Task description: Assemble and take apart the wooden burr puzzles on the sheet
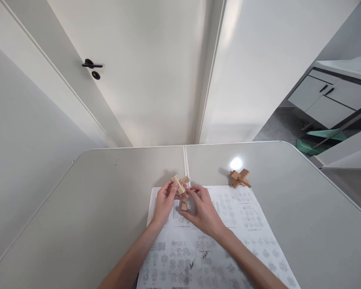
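Above the top of a printed sheet, a light wooden burr puzzle of crossed sticks is gripped by my left hand, its thumb on the near face. My right hand curves round the puzzle's right and lower side, index fingertip against the wood and thumb lower down. Between that thumb and forefinger shows a small wooden block end; whether it is joined to the puzzle I cannot tell. Off to the right, a second wooden burr puzzle, assembled as a cross shape, rests on the table.
The printed sheet, covered in small diagrams, lies under my forearms on the grey table. Beyond the table's far edge stands a white door with a black handle. A white cabinet is at the far right.
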Action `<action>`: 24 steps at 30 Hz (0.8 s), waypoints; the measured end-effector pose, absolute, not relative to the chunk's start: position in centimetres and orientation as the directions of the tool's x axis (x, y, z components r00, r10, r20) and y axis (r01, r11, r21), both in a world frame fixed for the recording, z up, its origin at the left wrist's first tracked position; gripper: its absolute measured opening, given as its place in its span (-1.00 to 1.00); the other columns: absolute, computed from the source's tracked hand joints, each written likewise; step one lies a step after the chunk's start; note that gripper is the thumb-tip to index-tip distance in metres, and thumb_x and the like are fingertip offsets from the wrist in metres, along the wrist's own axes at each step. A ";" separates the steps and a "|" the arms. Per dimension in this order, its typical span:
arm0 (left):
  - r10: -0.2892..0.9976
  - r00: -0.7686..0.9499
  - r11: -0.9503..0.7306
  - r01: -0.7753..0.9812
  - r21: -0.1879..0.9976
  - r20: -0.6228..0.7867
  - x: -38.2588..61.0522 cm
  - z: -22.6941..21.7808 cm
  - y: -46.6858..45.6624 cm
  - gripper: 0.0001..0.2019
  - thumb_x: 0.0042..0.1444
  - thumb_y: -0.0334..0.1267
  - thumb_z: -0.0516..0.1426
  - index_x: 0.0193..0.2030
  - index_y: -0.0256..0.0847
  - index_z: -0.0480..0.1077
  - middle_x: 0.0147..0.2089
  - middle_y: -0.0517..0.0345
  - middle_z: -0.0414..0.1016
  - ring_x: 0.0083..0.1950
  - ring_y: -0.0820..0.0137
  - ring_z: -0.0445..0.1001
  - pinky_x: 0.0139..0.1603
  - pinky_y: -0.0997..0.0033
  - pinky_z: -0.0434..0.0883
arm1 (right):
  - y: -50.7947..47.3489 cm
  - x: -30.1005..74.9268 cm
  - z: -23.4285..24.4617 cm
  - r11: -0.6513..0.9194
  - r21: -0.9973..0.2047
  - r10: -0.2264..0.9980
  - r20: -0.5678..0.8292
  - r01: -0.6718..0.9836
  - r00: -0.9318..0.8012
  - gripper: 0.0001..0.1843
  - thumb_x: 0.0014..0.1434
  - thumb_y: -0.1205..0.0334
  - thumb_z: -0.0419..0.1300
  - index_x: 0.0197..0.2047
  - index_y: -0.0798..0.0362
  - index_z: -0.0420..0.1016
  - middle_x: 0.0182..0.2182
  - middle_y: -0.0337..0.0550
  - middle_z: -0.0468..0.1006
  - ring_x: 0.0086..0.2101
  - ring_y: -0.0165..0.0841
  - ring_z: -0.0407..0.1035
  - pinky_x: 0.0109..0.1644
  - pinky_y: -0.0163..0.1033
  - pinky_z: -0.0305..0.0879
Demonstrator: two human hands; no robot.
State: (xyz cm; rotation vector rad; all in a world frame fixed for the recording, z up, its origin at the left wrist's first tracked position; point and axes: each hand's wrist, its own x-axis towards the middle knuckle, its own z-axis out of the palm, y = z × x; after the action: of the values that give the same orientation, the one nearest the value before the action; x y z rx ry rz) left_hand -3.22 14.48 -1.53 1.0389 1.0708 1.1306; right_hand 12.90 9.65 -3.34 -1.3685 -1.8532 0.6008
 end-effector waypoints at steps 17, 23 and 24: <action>0.943 0.326 0.109 -0.124 0.986 -0.063 -2.2 -1.9 13.1 -0.62 0.35 0.07 0.22 -0.11 -0.28 0.46 -0.22 0.01 0.66 -0.38 0.30 0.69 -0.42 0.38 0.60 | 4.0 18.5 -0.3 -0.189 -0.967 0.956 -0.221 -0.169 0.195 -0.46 0.16 -0.20 0.41 0.06 -0.06 0.51 -0.18 -0.14 0.52 -0.39 -0.33 0.34 -0.32 -0.24 0.34; 0.851 0.518 0.178 -0.122 0.977 -0.090 -1.2 -1.4 11.5 -0.61 0.32 0.09 0.24 -0.14 -0.27 0.43 -0.37 0.10 0.59 -0.44 0.29 0.68 -0.49 0.41 0.56 | 1.1 19.5 0.1 -0.318 -0.925 0.924 -0.352 -0.210 0.150 -0.51 0.18 -0.27 0.39 -0.11 -0.03 0.52 -0.49 -0.33 0.30 -0.47 -0.38 0.16 -0.40 -0.30 0.15; 0.834 0.543 0.189 -0.118 0.975 -0.096 -1.0 -1.3 11.3 -0.61 0.32 0.09 0.24 -0.15 -0.27 0.42 -0.38 0.10 0.58 -0.44 0.28 0.67 -0.50 0.41 0.56 | 0.7 19.6 0.3 -0.320 -0.923 0.919 -0.357 -0.212 0.168 -0.51 0.19 -0.28 0.39 -0.10 -0.04 0.53 -0.46 -0.30 0.34 -0.44 -0.36 0.21 -0.36 -0.28 0.22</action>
State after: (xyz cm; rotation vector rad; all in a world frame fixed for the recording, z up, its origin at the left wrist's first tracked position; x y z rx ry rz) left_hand -0.99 11.27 -1.28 1.1983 0.7438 0.7641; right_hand 19.61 0.67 0.26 -1.4053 -0.7375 1.3769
